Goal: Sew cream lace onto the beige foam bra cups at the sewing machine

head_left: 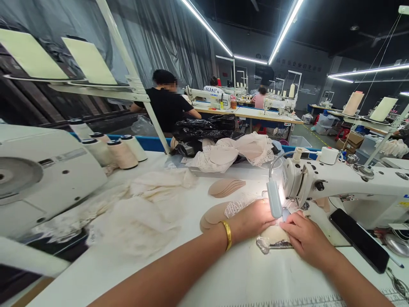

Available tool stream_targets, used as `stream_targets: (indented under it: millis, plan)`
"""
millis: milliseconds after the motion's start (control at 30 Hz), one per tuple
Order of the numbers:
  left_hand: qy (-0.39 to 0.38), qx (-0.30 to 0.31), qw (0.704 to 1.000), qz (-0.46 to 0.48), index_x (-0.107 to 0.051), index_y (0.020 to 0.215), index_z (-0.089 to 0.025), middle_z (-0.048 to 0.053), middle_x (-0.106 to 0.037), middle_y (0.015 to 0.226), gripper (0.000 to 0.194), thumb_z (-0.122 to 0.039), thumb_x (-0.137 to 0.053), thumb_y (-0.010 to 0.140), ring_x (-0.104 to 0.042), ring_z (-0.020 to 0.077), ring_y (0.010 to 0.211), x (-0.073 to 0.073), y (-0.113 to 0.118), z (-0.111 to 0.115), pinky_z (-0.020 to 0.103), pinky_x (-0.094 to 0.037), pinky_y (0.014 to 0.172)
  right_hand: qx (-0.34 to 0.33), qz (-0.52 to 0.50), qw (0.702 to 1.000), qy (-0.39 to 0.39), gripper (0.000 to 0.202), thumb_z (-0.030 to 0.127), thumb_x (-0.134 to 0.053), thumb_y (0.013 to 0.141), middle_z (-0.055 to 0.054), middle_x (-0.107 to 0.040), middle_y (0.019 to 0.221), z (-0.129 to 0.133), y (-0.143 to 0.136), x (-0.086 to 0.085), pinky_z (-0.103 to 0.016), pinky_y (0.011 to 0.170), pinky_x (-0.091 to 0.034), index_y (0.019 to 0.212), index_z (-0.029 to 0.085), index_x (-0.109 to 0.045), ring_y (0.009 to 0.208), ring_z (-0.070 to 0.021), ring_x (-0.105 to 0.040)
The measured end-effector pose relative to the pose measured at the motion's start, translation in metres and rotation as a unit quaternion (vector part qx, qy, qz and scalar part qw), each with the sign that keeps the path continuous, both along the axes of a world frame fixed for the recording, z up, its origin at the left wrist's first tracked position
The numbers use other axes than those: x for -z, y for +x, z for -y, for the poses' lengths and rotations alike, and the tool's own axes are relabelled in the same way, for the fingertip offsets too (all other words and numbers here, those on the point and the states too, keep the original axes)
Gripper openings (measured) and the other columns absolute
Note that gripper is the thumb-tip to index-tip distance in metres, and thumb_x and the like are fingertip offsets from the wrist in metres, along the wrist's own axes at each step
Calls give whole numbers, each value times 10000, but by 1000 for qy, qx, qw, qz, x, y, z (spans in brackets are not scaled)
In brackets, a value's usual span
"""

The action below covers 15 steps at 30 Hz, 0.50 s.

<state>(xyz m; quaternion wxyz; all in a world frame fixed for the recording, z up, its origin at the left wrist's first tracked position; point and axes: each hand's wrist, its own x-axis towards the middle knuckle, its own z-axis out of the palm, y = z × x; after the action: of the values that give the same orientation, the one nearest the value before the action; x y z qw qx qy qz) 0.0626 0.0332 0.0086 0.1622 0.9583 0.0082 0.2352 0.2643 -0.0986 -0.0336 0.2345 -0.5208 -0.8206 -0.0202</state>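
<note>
My left hand (254, 219), with a gold bangle on its wrist, lies under the sewing machine's (297, 181) needle end, its fingers closed on pale lace fabric (235, 207). A small grey lamp (274, 198) hides part of those fingers. My right hand (306, 236) pinches the edge of the pale work close to the needle, thumb and forefinger together. Between both hands shows a beige curved piece (274, 234), beside a crumpled clear scrap (263, 244). Left of my left hand lie beige cup pads (212, 215), and a fanned stack of pads (225, 187) sits behind.
Sheer cream fabric (143, 213) spreads across the table's left side. Lace cups (230, 151) are heaped at the back. A black phone (359, 241) lies to the right, and a ruler strip (287, 300) runs along the front. Thread cones (123, 153) stand left; a co-worker (168, 102) sits beyond.
</note>
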Motion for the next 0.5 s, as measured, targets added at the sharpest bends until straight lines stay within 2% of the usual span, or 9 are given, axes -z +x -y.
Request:
stream_targets:
  millis: [267,367,500]
  plan:
    - [9,-105,994,-8,-567,769,-193,31,-650,843,261,-264,-494,1009,-523,175,737,-3,3,-1,314,-436,777,10,-10,1000,-7,337,68,-424,986,-55,-598,919,-2,-1,-2,-348,706,-467,1206,231,-620,802,-218,-533]
    - [4,-114,993,-13,-570,759,-191,35,-653,848,200,-216,-539,954,-538,178,746,-2,11,-2,313,-456,777,0,-25,1000,-7,329,83,-426,992,-62,-615,935,-1,3,1,-363,739,-473,1206,235,-624,820,-224,-543]
    - [-14,-132,991,-11,-569,746,-188,28,-627,762,164,-139,-518,894,-551,186,689,-5,9,-4,314,-474,694,22,-119,992,-37,238,204,-429,1038,-61,-661,961,2,-2,-1,-395,803,-465,1130,250,-644,877,-237,-585]
